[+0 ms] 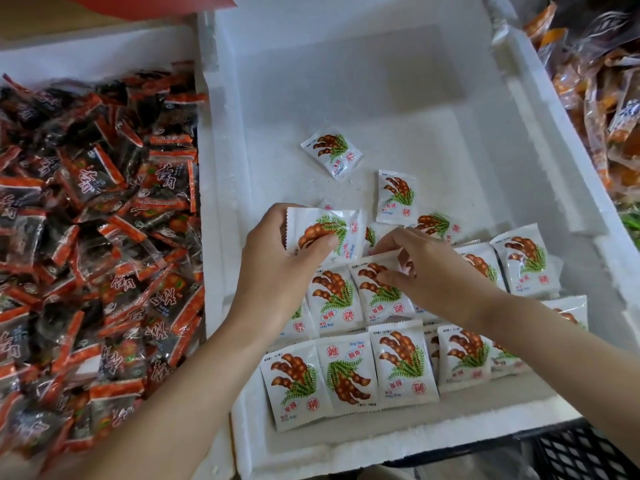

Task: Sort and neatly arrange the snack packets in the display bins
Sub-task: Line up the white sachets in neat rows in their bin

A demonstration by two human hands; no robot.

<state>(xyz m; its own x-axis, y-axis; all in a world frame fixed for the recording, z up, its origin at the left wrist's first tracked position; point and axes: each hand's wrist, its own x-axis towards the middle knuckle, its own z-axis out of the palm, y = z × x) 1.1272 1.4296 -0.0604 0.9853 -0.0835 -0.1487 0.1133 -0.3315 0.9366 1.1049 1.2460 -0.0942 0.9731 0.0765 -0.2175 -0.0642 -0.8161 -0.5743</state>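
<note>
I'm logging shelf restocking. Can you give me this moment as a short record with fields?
Middle bin: white foam, white packet rows along the near side
Left hand: holds a white packet above the rows
Right hand: pinches the top edge of a second-row packet
Loose packets: at least two, farther back
Left bin: heaped red-and-black packets
Right side: orange packets

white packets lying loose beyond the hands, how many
3: far packet; second packet nearer, to its right; third packet partly behind the right hand. More may be hidden behind the hands.
</note>
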